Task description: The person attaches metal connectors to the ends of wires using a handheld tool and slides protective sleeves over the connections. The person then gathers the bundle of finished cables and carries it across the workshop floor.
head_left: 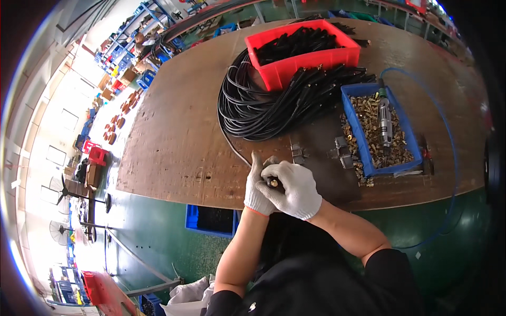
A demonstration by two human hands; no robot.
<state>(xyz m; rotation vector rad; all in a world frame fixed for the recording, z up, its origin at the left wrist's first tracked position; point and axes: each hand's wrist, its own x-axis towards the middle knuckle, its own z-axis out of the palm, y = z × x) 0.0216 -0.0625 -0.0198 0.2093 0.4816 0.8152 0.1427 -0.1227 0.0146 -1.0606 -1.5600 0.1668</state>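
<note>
The left hand [255, 187] and the right hand [296, 188] are in plain white gloves, the left cuff having a thin orange edge [256, 212], and between their fingers is a black piece [270, 180] with a gold-coloured centre. Beyond the fingers, the cables [253, 118] are black and the bin [274, 80] is bright red; to the right of them, a blue tray [360, 138] contains gold-coloured fittings [365, 107], while the tabletop [174, 142] around is brown with darker stains.
</note>
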